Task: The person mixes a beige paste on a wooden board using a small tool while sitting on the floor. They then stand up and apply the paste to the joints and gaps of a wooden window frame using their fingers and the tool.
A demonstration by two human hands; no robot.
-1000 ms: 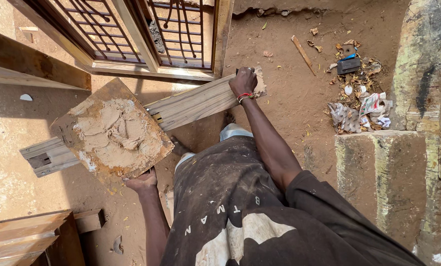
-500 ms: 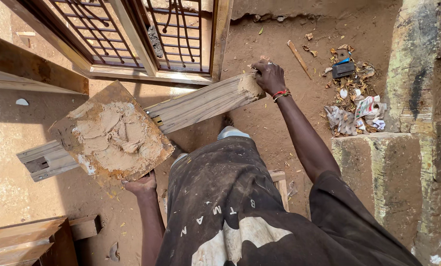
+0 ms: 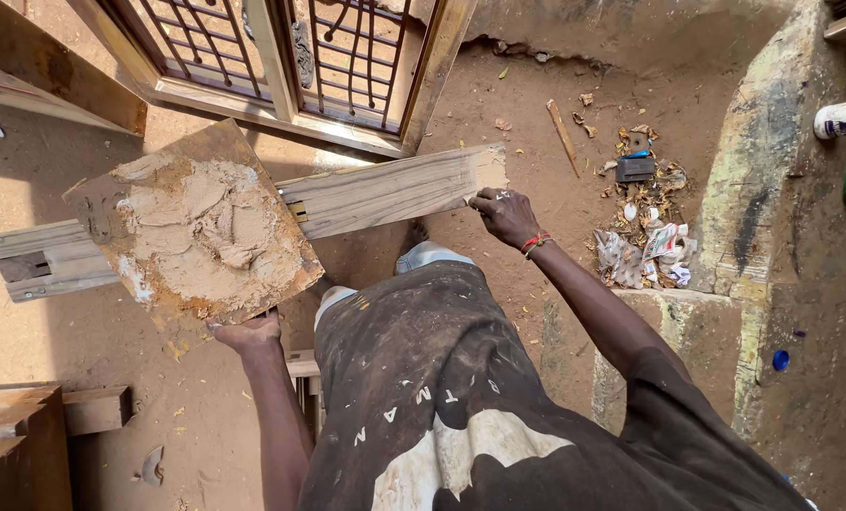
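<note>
Over the dirt yard, seen from the head cam looking down:

L hand (image 3: pixel 249 333): fingers curled up under the near edge of a flat board (image 3: pixel 196 232), gripping it. Thumb side hidden by the board.
Board: square-ish, tipped a bit, one corner pointing up-left. Top is smeared w/ pale tan paste (image 3: pixel 205 227), thick in the middle.
R hand (image 3: pixel 504 213): fingers bent, tips pressed on the near edge of the plank (image 3: pixel 385 194), close to its right end. Looks like it pinches sth small there, can't tell what. Red band on the wrist.
Plank: long grey wood w/ grooves along it. Long axis runs left to right, right end a bit higher in the pic. Left end (image 3: pixel 35 265) sticks out from under the board and has a dark slot cut in it. Right end has some tan paste on it.
Where: plank sits across in front of the person, above the knees; the board covers its left-middle part.
Ground: brown dirt, wood chips here and there.
Behind: wood frame w/ metal bars (image 3: pixel 281 57) lying on the dirt, just past the plank.
Right: litter pile (image 3: pixel 645 241) by a worn concrete wall (image 3: pixel 773 189), well apart from the hand.
Bottom left: wood pieces (image 3: pixel 26 435).
</note>
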